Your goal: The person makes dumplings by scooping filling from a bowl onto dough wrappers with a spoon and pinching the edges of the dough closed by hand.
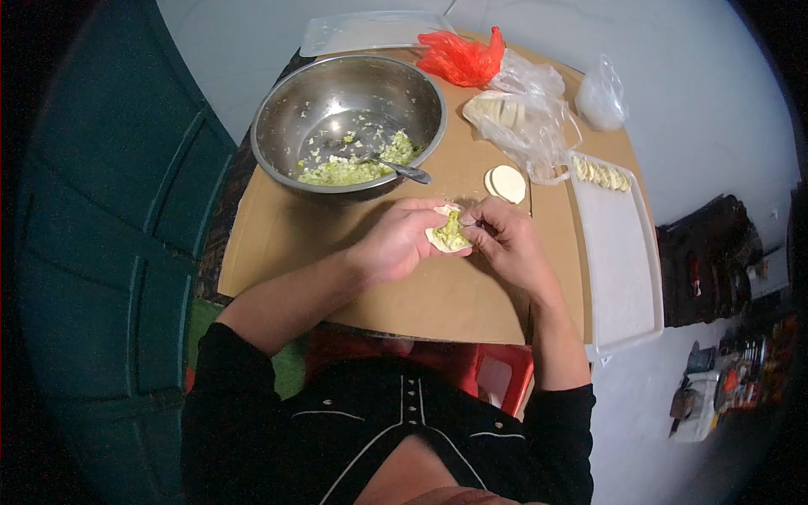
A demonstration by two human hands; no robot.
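Note:
Over the front middle of the table, my left hand (402, 240) cradles a round dumpling wrapper (447, 241) topped with pale green chopped filling (452, 227). The fingers of my right hand (503, 239) pinch the wrapper's right edge. Just beyond my hands stands a large steel bowl (268, 139) with more green filling low along its near side. A spoon (411, 172) lies in it, its handle resting over the rim. Close to my right hand is a small stack of round wrappers (507, 183) on the cardboard.
Cardboard (404, 303) covers the table. A white tray (624, 278) at the right holds a row of folded dumplings (602, 174) at its far end. Behind are a clear plastic bag (539, 126), a red bag (467, 59), another knotted bag (601, 97) and a clear lid (370, 29).

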